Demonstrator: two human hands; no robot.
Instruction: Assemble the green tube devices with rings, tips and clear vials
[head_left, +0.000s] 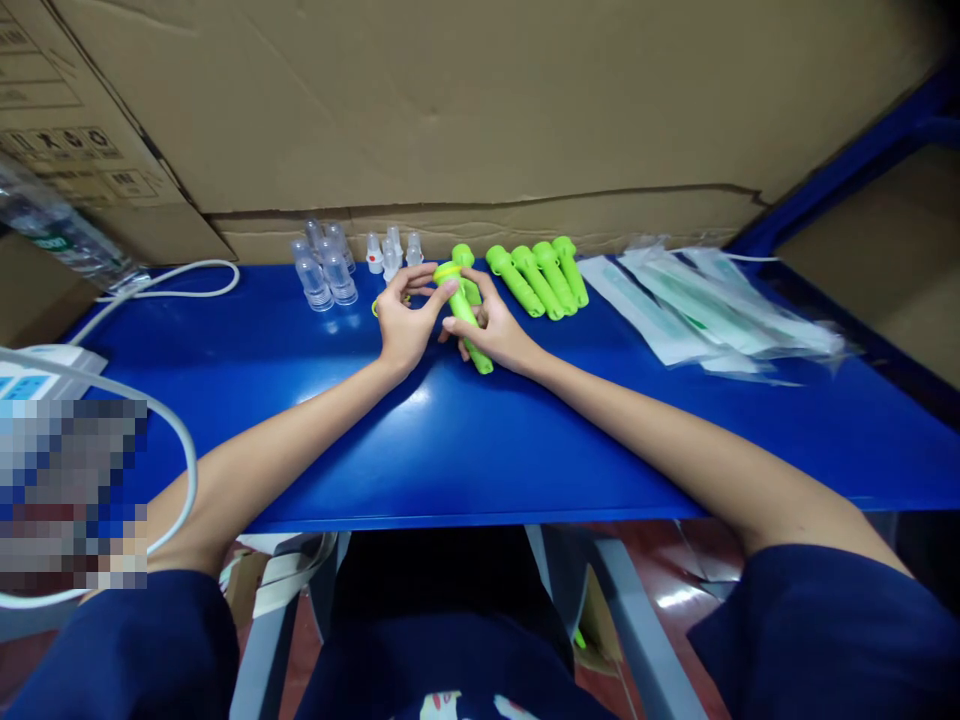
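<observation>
Both hands are on one bright green plastic flashlight (466, 318), held tilted above the blue table with its wide head up and its tail toward me. The fingers and thumb of my left hand (405, 318) close on the ring at its head. My right hand (501, 328) wraps the body from the right, its thumb lying across it. Another green flashlight (462, 253) stands just behind, partly hidden by my fingers. Several more green flashlights (534, 280) lie side by side to the right. A small yellow ring (375, 309) shows beside my left hand.
Several clear plastic tubes (324, 268) and small clear caps with white bases (391, 252) stand at the back left. Flat plastic-wrapped packets (697, 305) are piled at right. A white cable (169, 400) loops at left, near a water bottle (64, 235). Cardboard (450, 110) rises behind the table.
</observation>
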